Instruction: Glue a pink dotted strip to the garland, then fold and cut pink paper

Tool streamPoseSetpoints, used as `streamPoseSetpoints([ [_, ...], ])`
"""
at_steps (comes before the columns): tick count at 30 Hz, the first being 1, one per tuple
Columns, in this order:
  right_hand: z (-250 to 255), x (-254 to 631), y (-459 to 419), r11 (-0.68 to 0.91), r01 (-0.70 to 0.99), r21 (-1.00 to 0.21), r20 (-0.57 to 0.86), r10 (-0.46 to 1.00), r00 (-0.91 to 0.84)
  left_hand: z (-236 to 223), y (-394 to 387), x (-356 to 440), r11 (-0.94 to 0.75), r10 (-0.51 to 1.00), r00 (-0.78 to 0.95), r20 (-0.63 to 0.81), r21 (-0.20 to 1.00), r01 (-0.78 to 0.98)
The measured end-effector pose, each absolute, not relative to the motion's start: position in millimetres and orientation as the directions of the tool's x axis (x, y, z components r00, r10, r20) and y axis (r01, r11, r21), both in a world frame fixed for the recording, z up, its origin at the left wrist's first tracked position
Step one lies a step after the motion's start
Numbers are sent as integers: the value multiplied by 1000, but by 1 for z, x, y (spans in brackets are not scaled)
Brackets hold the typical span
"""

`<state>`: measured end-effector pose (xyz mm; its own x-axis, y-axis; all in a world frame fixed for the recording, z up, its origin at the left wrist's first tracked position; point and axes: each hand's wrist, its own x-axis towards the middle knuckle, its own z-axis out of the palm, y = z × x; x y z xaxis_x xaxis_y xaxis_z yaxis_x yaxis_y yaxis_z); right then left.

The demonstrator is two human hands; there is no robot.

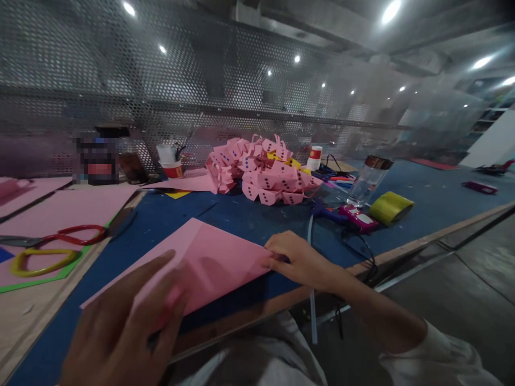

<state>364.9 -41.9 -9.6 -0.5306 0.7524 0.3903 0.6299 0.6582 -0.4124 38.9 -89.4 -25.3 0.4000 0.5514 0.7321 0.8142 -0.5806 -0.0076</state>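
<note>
A large sheet of pink paper, with a fold crease showing, lies at a slant on the blue table. Its right corner is pinched between the thumb and fingers of my right hand. My left hand is over the sheet's near left part, slightly blurred, with fingers stretched out and apart. Whether its fingertips press on the paper is hard to make out. Beyond the sheet sits a heap of folded pink paper pieces with rows of dark dots.
Scissors with red and yellow handles lie at left on pink sheets. To the right are a glue gun, a clear jar, a magenta device and a yellow tape roll. Paper cups stand behind.
</note>
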Motion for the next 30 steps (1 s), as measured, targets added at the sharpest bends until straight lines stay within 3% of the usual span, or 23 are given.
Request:
streamPoseSetpoints([
  [4,-7,366,-44,659,641,-394,388,752,-534,-27,-94,65,-729,415,632,654,-176,661],
  [8,-7,369,-46,650,671,-356,373,758,-536,-31,-85,79,-746,432,729,530,-243,619],
  [13,-6,372,-58,605,714,-353,438,781,-445,-34,-79,80,-747,475,736,482,-222,627],
  [20,-6,378,-68,726,638,-257,509,663,-549,-35,-72,81,-756,499,740,451,-189,626],
  [30,-13,386,-73,732,640,-235,507,654,-561,-39,-62,80,-747,567,728,385,-131,652],
])
